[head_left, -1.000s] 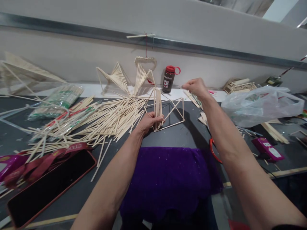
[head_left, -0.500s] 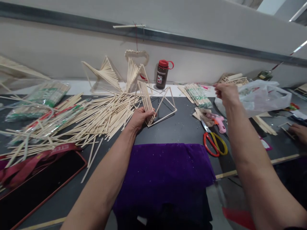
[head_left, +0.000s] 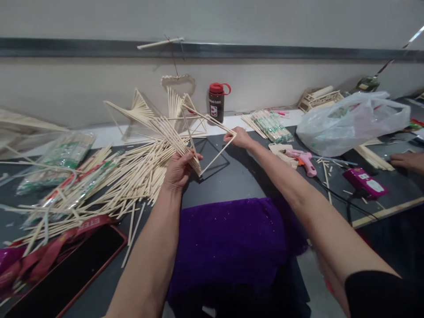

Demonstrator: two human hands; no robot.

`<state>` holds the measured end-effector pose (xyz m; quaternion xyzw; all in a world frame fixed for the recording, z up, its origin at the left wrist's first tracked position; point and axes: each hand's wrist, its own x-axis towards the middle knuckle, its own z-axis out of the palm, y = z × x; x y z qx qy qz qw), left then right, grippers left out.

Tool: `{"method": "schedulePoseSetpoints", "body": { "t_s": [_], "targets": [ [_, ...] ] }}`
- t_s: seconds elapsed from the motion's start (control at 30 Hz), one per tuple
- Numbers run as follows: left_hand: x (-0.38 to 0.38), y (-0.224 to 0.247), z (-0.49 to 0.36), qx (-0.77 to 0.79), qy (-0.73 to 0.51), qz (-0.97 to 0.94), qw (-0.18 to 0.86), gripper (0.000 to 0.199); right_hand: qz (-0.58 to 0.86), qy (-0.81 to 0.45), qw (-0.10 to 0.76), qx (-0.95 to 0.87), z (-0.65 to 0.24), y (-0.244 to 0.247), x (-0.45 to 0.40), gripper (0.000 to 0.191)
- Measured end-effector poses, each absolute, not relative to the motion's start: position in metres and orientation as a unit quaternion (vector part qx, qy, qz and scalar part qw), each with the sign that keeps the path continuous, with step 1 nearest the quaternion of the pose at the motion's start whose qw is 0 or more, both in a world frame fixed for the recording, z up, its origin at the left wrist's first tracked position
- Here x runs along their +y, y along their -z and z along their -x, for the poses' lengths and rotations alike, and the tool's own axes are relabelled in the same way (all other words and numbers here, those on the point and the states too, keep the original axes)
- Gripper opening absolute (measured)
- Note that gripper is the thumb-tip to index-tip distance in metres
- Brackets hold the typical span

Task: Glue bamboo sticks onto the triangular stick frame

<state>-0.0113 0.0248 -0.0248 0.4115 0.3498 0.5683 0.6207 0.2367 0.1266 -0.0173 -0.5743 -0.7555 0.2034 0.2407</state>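
My left hand (head_left: 180,170) pinches a frame of thin wooden sticks (head_left: 220,153) at its lower corner, where a fanned row of sticks (head_left: 172,134) lies side by side. The frame is tilted up off the dark table. My right hand (head_left: 238,138) is closed at the frame's right corner, whose sticks cross in front of the fingers. Whether it grips that corner or something small, I cannot tell. A big heap of loose sticks (head_left: 132,170) lies left of my left hand. Right of my right forearm, a pink glue gun (head_left: 303,160) rests by a crumpled cloth (head_left: 281,152).
Finished stick models (head_left: 139,108) stand along the wall near a red-capped bottle (head_left: 216,104). Bagged sticks (head_left: 271,126) and a white plastic bag (head_left: 351,126) are at right. A phone (head_left: 76,269) lies front left, a purple cloth (head_left: 228,238) before me. Another person's hand (head_left: 407,161) shows far right.
My right hand has come down and left, from high at the right to the frame's corner. My left hand has raised and tilted the frame. The scissors are out of sight. The view has turned slightly.
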Motion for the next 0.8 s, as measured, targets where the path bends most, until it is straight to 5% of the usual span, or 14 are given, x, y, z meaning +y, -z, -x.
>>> {"method": "schedulePoseSetpoints", "body": {
  "t_s": [0.23,0.8],
  "targets": [
    [0.024,0.026,0.010,0.365,-0.556,-0.412,0.623,0.028,0.520,-0.095,0.117,-0.841,-0.199,0.036,0.135,0.025],
    [0.025,0.023,0.004,0.385,-0.528,-0.428,0.625,0.030,0.678,-0.123,0.104,-0.717,-0.269,0.005,0.118,0.033]
  ]
}}
